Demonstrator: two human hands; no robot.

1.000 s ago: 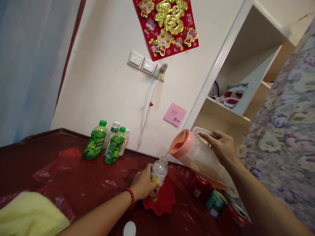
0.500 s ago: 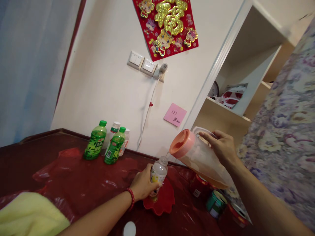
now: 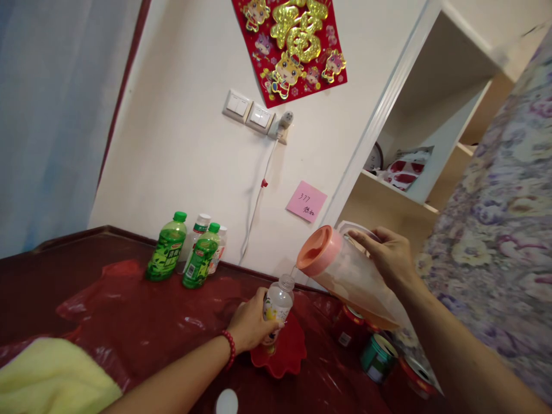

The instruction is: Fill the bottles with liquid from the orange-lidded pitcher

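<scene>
**Pitcher tipped over a small bottle on the red table**

Fingers [image 3: 264,303] of the left hand [image 3: 250,325] were wrapped tight around a small clear bottle [image 3: 278,303], which stood upright on a red scalloped dish [image 3: 288,353] near the table's back edge. A red bead bracelet [image 3: 230,347] circled that wrist. The right hand [image 3: 388,259] was closed on the handle of a clear pitcher [image 3: 349,279] with a pink lid [image 3: 314,252], tilted steeply so that its spout sat just above the bottle's open mouth. Amber liquid lay along the pitcher's lower side; whether a stream was actually falling into the bottle was hard to tell.

Below the pitcher stood several cans [image 3: 379,356], close together on the red plastic sheet [image 3: 142,322] that covered the table. Two green bottles [image 3: 167,248] and two paler ones stood grouped against the wall, well apart from the hands. A yellow cloth [image 3: 52,376] lay at the near left corner, and a white cap [image 3: 226,401] sat by the lower edge. On the wall hung a pink note [image 3: 307,201].
</scene>
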